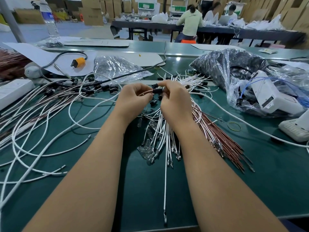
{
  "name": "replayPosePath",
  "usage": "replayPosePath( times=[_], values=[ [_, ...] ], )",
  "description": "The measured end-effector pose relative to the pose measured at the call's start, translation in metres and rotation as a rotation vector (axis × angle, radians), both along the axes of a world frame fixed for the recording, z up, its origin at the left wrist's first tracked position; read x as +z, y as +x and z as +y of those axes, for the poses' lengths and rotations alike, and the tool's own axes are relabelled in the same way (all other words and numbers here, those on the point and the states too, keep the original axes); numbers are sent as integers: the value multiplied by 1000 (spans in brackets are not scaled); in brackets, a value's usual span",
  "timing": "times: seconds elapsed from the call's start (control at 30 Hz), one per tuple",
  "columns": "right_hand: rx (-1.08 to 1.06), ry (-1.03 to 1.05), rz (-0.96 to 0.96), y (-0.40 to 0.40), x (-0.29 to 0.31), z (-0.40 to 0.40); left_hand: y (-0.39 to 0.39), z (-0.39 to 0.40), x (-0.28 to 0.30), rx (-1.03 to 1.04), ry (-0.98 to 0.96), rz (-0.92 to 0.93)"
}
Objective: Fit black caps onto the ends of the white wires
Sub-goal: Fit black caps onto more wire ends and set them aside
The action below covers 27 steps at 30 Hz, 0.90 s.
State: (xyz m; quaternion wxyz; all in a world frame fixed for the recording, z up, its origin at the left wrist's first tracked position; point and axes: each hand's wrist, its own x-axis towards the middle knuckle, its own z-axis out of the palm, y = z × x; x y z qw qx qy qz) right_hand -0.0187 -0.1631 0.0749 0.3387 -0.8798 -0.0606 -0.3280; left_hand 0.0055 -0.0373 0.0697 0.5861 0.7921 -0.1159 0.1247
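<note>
— Black cap [157, 90], where is it?
— Pinched in the right hand [173, 99], fingers curled round it, against the left hand [133, 97], which pinches a thin wire [145, 93] running into the cap.
— And the wire's tip?
— Hidden by cap and fingertips. Below the grip, white wires [164, 131] fan over the green table [267, 158].

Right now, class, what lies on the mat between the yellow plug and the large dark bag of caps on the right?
In the head view, between the yellow plug and the large dark bag lies a smaller clear plastic bag on the green mat.
</note>
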Motion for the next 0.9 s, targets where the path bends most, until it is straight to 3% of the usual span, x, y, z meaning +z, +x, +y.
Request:
replayPosePath(
  times=[0.17, 0.33, 0.4, 0.5, 0.63, 0.73, 0.9],
  values=[
    [13, -109, 24, 3, -2, 2, -2, -2, 2, 74, 153, -158],
    [-214, -188, 18, 6, -4, -10, 2, 18, 1, 625, 476, -131],
    [-228, -205, 17, 5, -5, -9, 0, 22, 0, 705, 586, -82],
    [-197, -217, 16, 5, -4, -7, -4, 13, 1, 618, 669, -265],
    [-65, -168, -2, 3, -2, -1, -8, -5, 4, 311, 711, -559],
    [-63, -220, -6, 3, -2, -1, -3, -1, 3, 295, 674, -505],
    [-97, -215, 21, 4, -4, -4, 1, 8, 0, 501, 743, -315]
  ],
)
